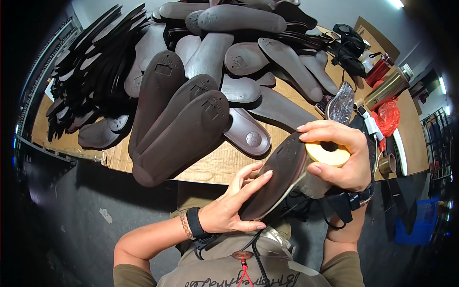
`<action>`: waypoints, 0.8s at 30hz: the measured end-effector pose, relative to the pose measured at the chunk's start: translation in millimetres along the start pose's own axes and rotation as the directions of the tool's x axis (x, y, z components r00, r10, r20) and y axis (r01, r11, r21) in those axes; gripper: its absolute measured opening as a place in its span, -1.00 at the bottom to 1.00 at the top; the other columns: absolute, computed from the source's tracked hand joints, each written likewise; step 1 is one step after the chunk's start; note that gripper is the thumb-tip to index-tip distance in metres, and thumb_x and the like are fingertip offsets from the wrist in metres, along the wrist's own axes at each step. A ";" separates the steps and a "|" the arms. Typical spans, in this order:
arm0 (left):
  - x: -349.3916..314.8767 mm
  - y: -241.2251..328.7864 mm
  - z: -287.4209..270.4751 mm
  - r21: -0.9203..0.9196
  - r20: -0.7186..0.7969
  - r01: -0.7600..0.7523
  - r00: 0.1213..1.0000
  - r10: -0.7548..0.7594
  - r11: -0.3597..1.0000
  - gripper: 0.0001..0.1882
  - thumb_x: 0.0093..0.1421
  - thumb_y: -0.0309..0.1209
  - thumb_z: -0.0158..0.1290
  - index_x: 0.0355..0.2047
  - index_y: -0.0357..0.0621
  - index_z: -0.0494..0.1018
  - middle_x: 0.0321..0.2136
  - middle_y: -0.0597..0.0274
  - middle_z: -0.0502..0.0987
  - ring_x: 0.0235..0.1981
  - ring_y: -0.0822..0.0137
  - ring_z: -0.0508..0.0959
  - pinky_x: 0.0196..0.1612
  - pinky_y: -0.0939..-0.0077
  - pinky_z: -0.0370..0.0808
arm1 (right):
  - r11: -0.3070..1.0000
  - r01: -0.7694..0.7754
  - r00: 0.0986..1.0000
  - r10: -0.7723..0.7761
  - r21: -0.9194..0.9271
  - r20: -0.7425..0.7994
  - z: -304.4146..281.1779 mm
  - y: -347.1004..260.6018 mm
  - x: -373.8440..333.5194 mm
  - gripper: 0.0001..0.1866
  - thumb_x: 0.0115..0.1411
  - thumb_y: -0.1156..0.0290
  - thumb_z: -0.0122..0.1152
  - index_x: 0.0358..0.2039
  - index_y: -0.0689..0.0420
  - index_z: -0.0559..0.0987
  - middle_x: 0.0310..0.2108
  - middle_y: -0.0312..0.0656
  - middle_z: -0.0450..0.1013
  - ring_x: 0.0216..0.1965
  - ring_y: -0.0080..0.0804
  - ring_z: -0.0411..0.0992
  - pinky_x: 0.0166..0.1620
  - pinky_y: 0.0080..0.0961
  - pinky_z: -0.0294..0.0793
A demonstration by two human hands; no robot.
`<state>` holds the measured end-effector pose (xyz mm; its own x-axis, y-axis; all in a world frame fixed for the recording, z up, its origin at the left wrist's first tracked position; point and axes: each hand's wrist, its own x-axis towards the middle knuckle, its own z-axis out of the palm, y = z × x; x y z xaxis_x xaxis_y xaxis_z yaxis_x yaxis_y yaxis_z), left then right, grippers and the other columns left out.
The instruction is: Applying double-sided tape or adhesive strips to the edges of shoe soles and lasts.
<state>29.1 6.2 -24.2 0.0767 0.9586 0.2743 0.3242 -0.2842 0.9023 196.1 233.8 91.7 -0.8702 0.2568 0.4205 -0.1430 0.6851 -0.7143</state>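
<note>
Over the table's near edge I hold a dark brown shoe sole (276, 179), tilted, with a pale strip along its lower right edge. My left hand (236, 201) grips its near end, fingers on the upper face and thumb below. A roll of yellow tape (330, 154) is in my right hand (345, 152), pressed against the sole's far end, with the index fingertip touching the sole. To the left, several dark soles (184, 138) lie fanned out and overhang the edge. A sole with a ball pattern (248, 134) lies just beyond my hands.
Loose soles (241, 19) heap up at the back, and a dense stack (95, 67) stands at left. At right are a gold flask (389, 87), a red bottle (379, 69), a red plastic bag (386, 117) and a brown tape roll (387, 164). A blue crate (417, 222) sits below.
</note>
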 end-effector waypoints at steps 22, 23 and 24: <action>34.8 20.6 -14.2 -0.153 0.016 0.216 0.976 -0.216 0.964 0.14 0.19 0.13 0.10 0.54 -0.23 -0.18 0.42 -0.22 0.06 0.45 -0.03 0.12 0.47 0.15 0.03 | 0.979 -0.197 0.978 0.193 0.042 0.083 6.1 -13.9 -10.3 -0.22 -0.14 0.33 0.69 0.09 0.29 0.49 -0.06 -0.10 0.51 -0.01 -0.40 0.54 0.08 -0.48 0.51; 33.2 19.6 -13.4 -0.119 -0.007 0.211 0.977 -0.213 0.970 0.13 0.17 0.11 0.11 0.54 -0.21 -0.17 0.41 -0.23 0.08 0.41 -0.05 0.16 0.44 0.14 0.06 | 0.980 -0.195 0.978 0.191 0.045 0.088 9.4 -15.1 -12.1 -0.22 -0.14 0.33 0.69 0.09 0.29 0.49 -0.06 -0.10 0.51 -0.01 -0.40 0.54 0.08 -0.48 0.51; 31.6 19.0 -12.9 -0.085 -0.030 0.207 0.977 -0.211 0.975 0.13 0.16 0.09 0.12 0.54 -0.19 -0.16 0.39 -0.23 0.11 0.38 -0.06 0.19 0.42 0.14 0.10 | 0.963 -0.241 0.970 0.241 0.117 0.013 13.2 -16.5 -13.9 -0.21 -0.17 0.36 0.71 0.08 0.28 0.49 -0.06 -0.10 0.51 0.00 -0.43 0.54 0.08 -0.49 0.51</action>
<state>25.6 30.9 5.9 -0.0215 0.9959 0.0881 0.2519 -0.0798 0.9645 204.3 209.9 90.2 -0.8849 0.4058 0.2287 0.0167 0.5183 -0.8550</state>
